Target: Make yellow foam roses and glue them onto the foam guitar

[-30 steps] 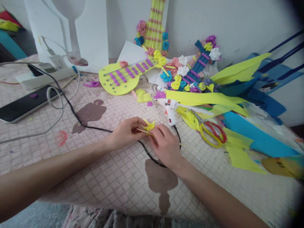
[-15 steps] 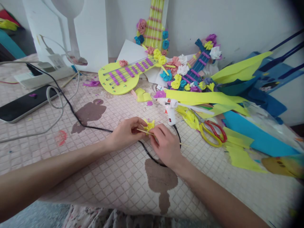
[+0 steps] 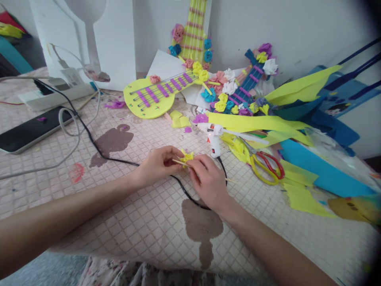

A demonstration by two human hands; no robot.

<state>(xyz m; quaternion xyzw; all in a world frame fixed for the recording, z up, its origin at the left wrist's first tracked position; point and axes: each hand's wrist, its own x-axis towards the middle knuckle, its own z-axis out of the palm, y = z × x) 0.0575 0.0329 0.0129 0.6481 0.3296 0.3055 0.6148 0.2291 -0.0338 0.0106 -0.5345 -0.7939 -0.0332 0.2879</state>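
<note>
From where I stand, only small things have changed in the last second. Near the middle of the frame, the thin stick (image 3: 179, 162) sits at a slightly different slant, and what looks like its far end, past the right hand (image 3: 210, 182), shows a little less. The crinkled yellow paper piece (image 3: 187, 157) has shifted its points a touch too. I take that as fine handling, the paper being worked against the stick, rather than any big change.

The left hand (image 3: 156, 169) is nearly closed, thumb and fingers pinching at the near side of the yellow piece. The right hand is curled narrow round the stick, its fingertips up against the paper. The two hands almost meet, and a black cord (image 3: 186, 192) runs below them on the cloth-covered table (image 3: 125, 234).

Just beyond, toward the right, is a white glue gun (image 3: 213, 143), untouched. Scissors (image 3: 269, 171) with red and yellow handles lie right of it among yellow paper strips (image 3: 256, 122), and a yellow guitar cut-out (image 3: 162, 109) lies at upper centre, well clear of both hands.
</note>
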